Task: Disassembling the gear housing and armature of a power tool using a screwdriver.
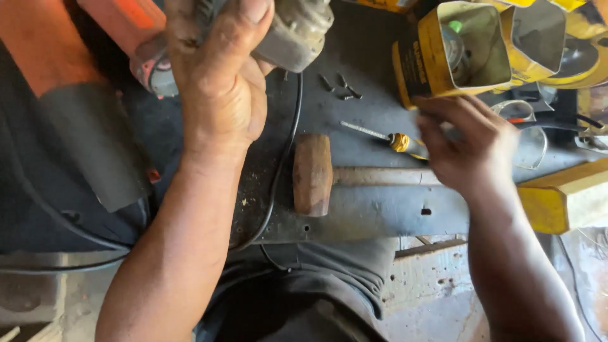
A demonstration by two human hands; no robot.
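Nearest the camera, my lap and dark trousers, then the two forearms reaching out over a dark steel bench (380, 215).

Left hand (218, 82): closed tight round the body of a power tool (294, 28), a grey, grimy motor housing held up off the bench at the top of the view. Thumb wraps over the top, fingers hidden behind. A black cord (285, 158) drops from it, curves down across the bench and off the near edge. I judge the tool heavy and stiff, its casing dusty and likely a bit slick; the fat middle of the housing, where the hand already sits, looks like the sound place to grip. The cord is limp and could snag on the hammer.

Right hand (472, 149): fingers curled about the yellow handle of a screwdriver (399, 140), its thin shaft pointing left and lying low over the bench. Whether the grip is fully closed I cannot tell; the handle is mostly covered. Light, rigid, easy to roll, so best taken at the handle.

Between the hands: a hammer (312, 174) with a rusty brown head, lying flat, handle running right under the right wrist.

Farther out: a few small dark screws (342, 87) loose on the steel, near the cord. Beyond them a yellow tin (443, 57) on its side, open mouth toward me, odds and ends inside. Clear safety glasses (529, 130) just past the right hand. A yellow wood block (563, 196) at the right edge.
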